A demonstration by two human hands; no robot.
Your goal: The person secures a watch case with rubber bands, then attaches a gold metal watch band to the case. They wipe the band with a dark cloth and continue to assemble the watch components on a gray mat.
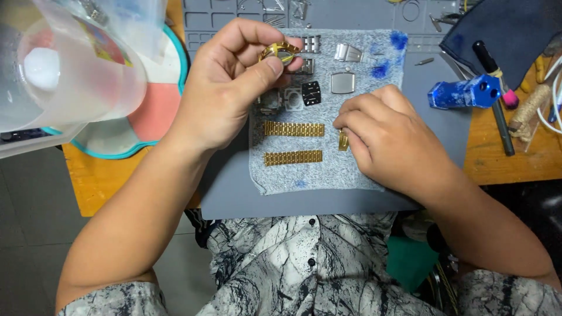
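The gold watch case (280,52) is held above the top left part of the grey cloth (304,175), pinched between the thumb and the bent fingers of the left hand (231,88). The right hand (389,137) rests on the right side of the same cloth, with its fingers curled together, and the fingertips pinch a small gold clasp (343,140) that touches the cloth.

On the cloth, between the two hands, lie two gold bracelet strips (293,143), one above the other and nearly parallel. Above them are a small black square part (311,93), a silver square back cover (343,82) and a silver folded clasp (348,53). The cloth has blue stains (389,55) at its upper right corner. It lies on a grey work mat (234,193), which is on a wooden table (93,181).

At the upper left, close to the camera, stands a clear plastic cup (76,70); what is in it I cannot tell. Under it is a plate with a teal rim (134,143). To the right of the cloth lies a blue metal block (465,92) with holes, and near it a black-handled tool (497,111).

Both forearms are bare and come up from the bottom of the view.
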